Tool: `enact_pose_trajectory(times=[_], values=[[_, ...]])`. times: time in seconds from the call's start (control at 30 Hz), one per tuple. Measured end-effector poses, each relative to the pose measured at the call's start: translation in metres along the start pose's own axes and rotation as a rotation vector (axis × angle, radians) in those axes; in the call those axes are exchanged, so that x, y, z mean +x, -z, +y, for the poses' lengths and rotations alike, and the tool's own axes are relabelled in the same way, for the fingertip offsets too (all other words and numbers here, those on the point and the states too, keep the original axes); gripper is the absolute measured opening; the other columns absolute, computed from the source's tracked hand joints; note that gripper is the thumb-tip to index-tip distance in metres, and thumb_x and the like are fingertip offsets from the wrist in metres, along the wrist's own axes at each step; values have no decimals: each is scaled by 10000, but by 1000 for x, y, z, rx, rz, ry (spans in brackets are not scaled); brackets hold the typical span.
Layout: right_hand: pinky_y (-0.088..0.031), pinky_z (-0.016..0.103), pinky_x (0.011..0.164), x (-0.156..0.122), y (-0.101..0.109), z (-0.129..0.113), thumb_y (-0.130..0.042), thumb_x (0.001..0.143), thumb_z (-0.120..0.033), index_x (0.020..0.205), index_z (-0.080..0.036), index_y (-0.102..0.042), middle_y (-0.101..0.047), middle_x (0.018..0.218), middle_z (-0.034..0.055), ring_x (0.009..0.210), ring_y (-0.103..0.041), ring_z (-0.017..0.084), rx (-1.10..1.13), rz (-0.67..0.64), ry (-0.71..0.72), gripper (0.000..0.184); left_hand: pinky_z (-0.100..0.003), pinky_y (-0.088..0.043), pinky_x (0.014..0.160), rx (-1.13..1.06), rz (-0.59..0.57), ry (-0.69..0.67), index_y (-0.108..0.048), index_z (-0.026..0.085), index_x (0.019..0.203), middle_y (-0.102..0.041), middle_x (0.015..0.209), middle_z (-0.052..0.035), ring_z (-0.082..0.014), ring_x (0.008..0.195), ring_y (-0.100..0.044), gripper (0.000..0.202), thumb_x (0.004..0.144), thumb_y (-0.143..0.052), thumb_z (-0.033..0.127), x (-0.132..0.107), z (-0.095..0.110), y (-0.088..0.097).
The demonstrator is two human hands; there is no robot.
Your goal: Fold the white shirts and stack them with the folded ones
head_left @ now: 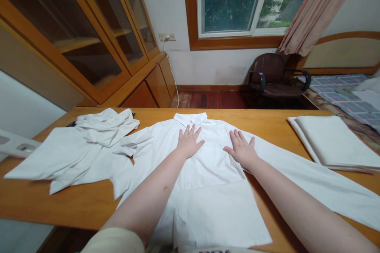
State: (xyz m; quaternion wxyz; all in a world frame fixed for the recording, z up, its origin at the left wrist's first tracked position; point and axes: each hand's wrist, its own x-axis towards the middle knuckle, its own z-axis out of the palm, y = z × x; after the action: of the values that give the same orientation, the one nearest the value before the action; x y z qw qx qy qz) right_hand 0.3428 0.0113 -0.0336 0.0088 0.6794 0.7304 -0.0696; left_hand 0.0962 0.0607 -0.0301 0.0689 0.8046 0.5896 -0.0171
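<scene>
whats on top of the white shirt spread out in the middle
On the white shirt, the left hand lies flat below the collar and the right hand where the outstretched sleeve begins. What lies beneath the hands and behind the left forearm is covered.

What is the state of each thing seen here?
White shirt: spread out, front up
Left hand: open, flat on shirt
Right hand: open, flat on shirt
White cloth at left: crumpled
White cloth at right: folded
Cabinet doors: shut
Curtain: drawn aside
Plug: in wall socket
</scene>
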Motion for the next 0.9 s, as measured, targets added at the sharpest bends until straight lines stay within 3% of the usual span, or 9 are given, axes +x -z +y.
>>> enact_pose_trajectory(times=[0.17,0.33,0.43,0.5,0.6,0.67,0.8,0.9], values=[[-105,685,1030,6,6,43,-161,919,-576,1485,-226,-194,-163,1545,94,1406,-134,290,-30,27,-83,666,-591,-67,1090,-7,33,1,-196,316,1475,-118,1561,-45,-310,1421,-59,703,860,-264,650,16,12,-2],[-142,627,1060,13,14,73,-254,927,-521,1463,-199,-264,-218,1530,117,1401,-163,295,-23,23,-120,626,-593,-57,1090,-15,64,-13,-209,306,1474,-132,1560,-53,-317,1419,-67,720,849,-247,663,33,29,-6],[-156,617,1061,9,25,62,-321,918,-482,1433,-117,-317,-198,1523,182,1402,-136,328,4,89,-150,631,-600,-55,1087,-29,80,-30,-208,300,1474,-136,1559,-61,-318,1418,-74,720,851,-235,660,42,36,-8],[-168,570,1082,7,32,42,-328,922,-461,1441,-111,-298,-167,1532,180,1409,-124,302,78,116,-65,627,-603,-50,1086,-38,86,-41,-206,301,1474,-137,1558,-64,-318,1418,-73,722,849,-235,661,48,41,-7],[-223,500,1088,10,32,10,-309,931,-470,1465,-155,-253,-144,1543,151,1410,-145,268,212,45,102,622,-603,-38,1086,-54,85,-55,-211,292,1474,-138,1557,-74,-322,1418,-63,723,850,-242,657,57,52,-6],[-232,492,1085,18,26,-4,-281,942,-452,1464,-156,-259,-164,1538,150,1404,-172,262,217,5,120,600,-605,-34,1085,-73,83,-63,-219,282,1473,-135,1557,-81,-325,1417,-66,698,865,-252,625,63,59,-5],[-151,501,1110,38,10,-8,-253,950,-440,1459,-168,-288,-240,1524,103,1400,-183,260,80,62,73,577,-594,-38,1095,-156,55,-111,-253,277,1462,-172,1550,-59,-298,1419,-89,602,903,-287,499,72,65,-1],[-153,492,1110,43,5,0,-254,941,-481,1467,-186,-273,-239,1527,76,1397,-188,265,22,83,52,604,-483,-73,1137,-294,39,-160,-282,244,1452,-235,1533,-40,-208,1415,-159,557,923,-284,418,72,59,4]])
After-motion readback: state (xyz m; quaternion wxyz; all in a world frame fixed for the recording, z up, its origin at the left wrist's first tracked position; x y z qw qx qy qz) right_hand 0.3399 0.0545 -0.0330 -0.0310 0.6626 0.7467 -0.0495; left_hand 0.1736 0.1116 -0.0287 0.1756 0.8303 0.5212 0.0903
